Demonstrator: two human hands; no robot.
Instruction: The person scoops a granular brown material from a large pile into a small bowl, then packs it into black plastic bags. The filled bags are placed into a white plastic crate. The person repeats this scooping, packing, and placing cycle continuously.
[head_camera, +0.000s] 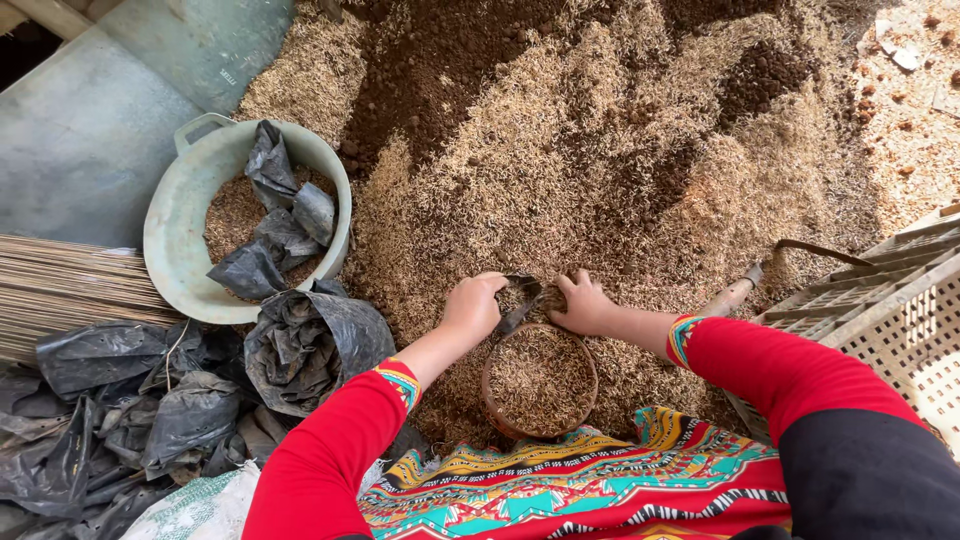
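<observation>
A broad heap of dry, straw-coloured rice husks (620, 200) streaked with dark crumbly soil spreads beyond both hands, covering the ground. Well off to the left of the left hand sits one round pale-green plastic basin (170, 240) with a loop handle, holding husk mix and crumpled black plastic bags (275, 225); more such bags, glossy and wrinkled, lie in a pile (130, 410) nearer the person. One perforated beige plastic crate (890, 310) stands to the right of the right hand, a curved metal tool with a wooden handle (745, 285) beside it. Just below and between the two hands is one small round brown pot (540, 382), filled level with husks. The left hand (472, 307) is curled loosely around the rim of a thin black bag (520, 300), pinching it. The right hand (582, 305) lies half-closed, fingers dug into the husks against the bag; what it grips, if anything, cannot be told.
</observation>
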